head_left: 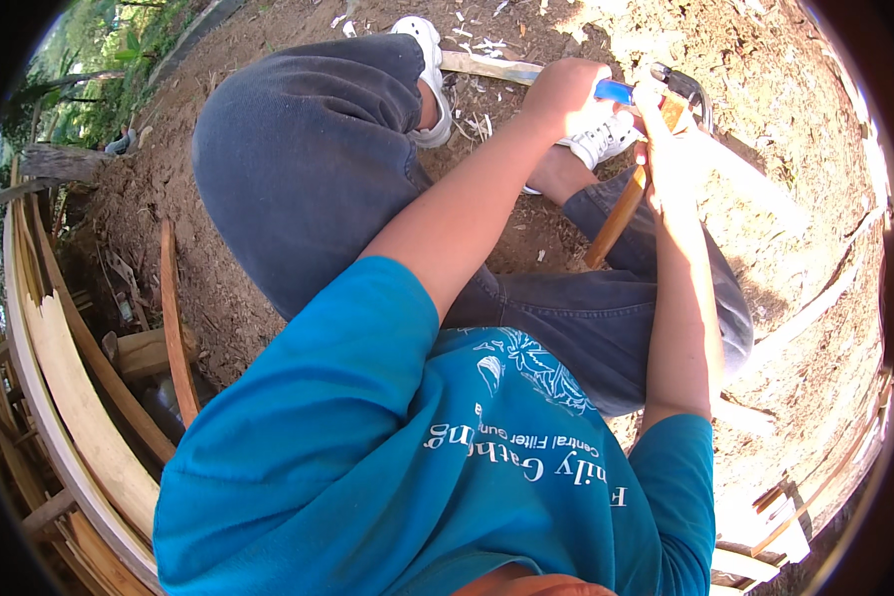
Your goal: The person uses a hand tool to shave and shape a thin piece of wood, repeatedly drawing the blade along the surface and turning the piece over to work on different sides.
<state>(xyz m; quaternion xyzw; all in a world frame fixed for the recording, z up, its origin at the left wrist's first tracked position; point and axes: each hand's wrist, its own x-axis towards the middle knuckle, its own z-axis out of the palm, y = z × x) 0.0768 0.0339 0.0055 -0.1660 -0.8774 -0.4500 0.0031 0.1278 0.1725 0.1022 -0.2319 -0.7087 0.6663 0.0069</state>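
Observation:
My left hand (566, 94) is closed around a blue-handled tool (614, 91); its handle pokes out of the fist toward my right hand, and its working part is hidden. My right hand (655, 134) grips a brown wooden stick (618, 221), which slants from beside my shin up past the fingers. The two hands are close together above my white shoe (602, 141). Just beyond the right hand is a dark curved object (687, 87) whose kind I cannot make out. A pale wooden strip (488, 67) runs from the other white shoe (425, 45) toward my left hand.
I sit low with bent legs in dark trousers (308, 159) on bare brown soil (238, 288). Pale wood shavings (482, 127) lie around the shoes. Long wooden slats (89, 397) stack up at the left, near a log (64, 162). More boards (780, 531) lie at the lower right.

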